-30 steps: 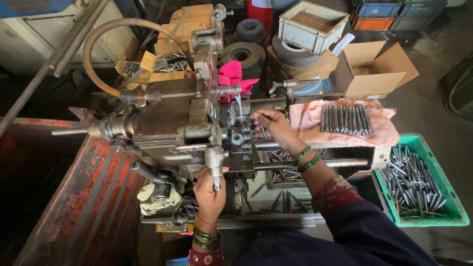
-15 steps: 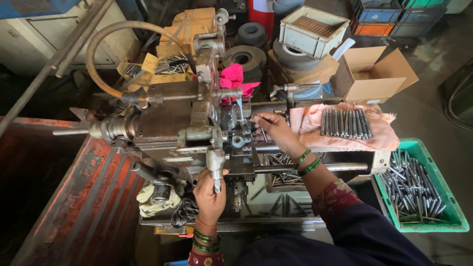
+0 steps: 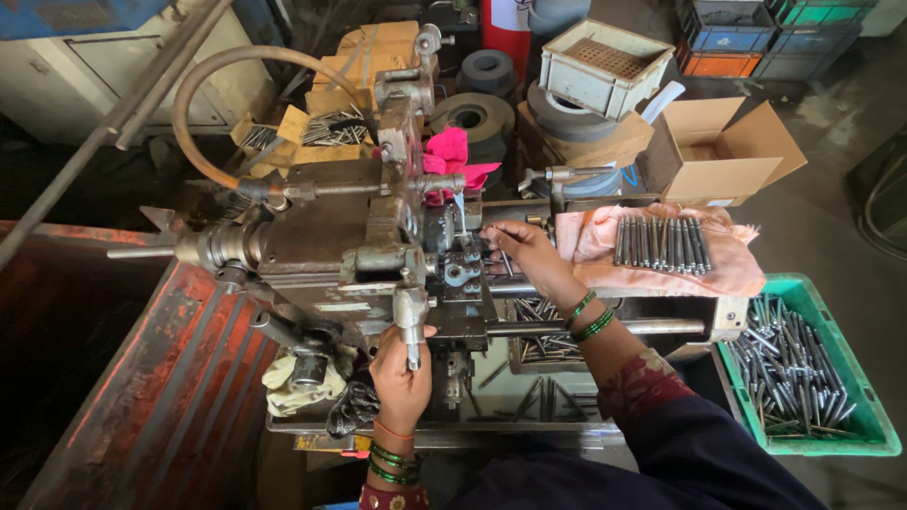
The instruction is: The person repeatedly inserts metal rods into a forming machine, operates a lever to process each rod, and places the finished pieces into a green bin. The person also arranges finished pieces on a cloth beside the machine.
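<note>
grey steel lathe-like machine (image 3: 350, 246) | bright pink crumpled rag (image 3: 452, 156) far | pale pink cloth (image 3: 661, 274) right, silver rods | green plastic crate (image 3: 855, 416) right | green bead bangles (image 3: 586, 316) | rusty red metal tray (image 3: 161, 397) left | brown cardboard box (image 3: 723, 151) far

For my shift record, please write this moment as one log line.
left hand: grips machine lever | right hand: holds thin metal rod at machine | rods on pink cloth | green crate of rods
</note>
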